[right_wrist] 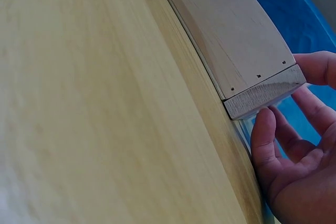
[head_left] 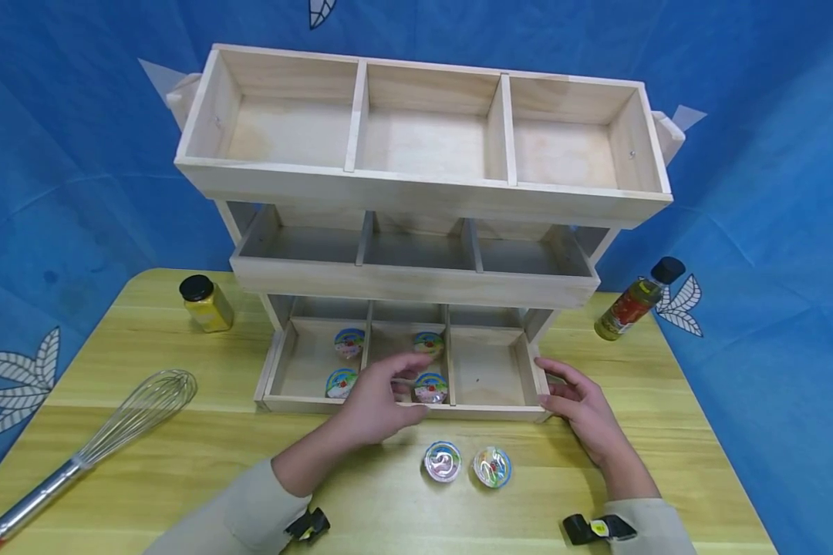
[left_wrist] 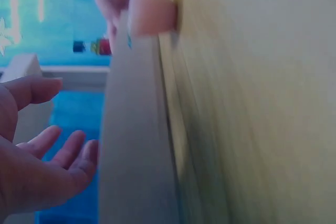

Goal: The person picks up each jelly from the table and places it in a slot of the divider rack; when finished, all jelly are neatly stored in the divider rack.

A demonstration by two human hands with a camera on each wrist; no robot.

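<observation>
A three-tier wooden rack (head_left: pixel 416 282) stands on the table, each tier split into three compartments. My left hand (head_left: pixel 382 397) reaches over the bottom tier's middle compartment, fingers spread and bent slightly, with nothing between them in the left wrist view. Beside its fingers sits a small cup with a printed lid (head_left: pixel 430 388); another cup (head_left: pixel 428 344) lies behind it. The left compartment has two more cups, a rear one (head_left: pixel 349 342) and a front one (head_left: pixel 341 383). My right hand (head_left: pixel 583 408) grips the bottom tier's right end (right_wrist: pixel 265 95) between thumb and fingers.
Two lidded cups, one pinkish (head_left: pixel 443 462) and one beside it (head_left: pixel 492 467), lie in front of the rack. A whisk (head_left: pixel 118 432) and a yellow jar (head_left: pixel 208 304) are at left. An oil bottle (head_left: pixel 632 304) stands at right. Blue cloth (head_left: pixel 757 193) hangs behind.
</observation>
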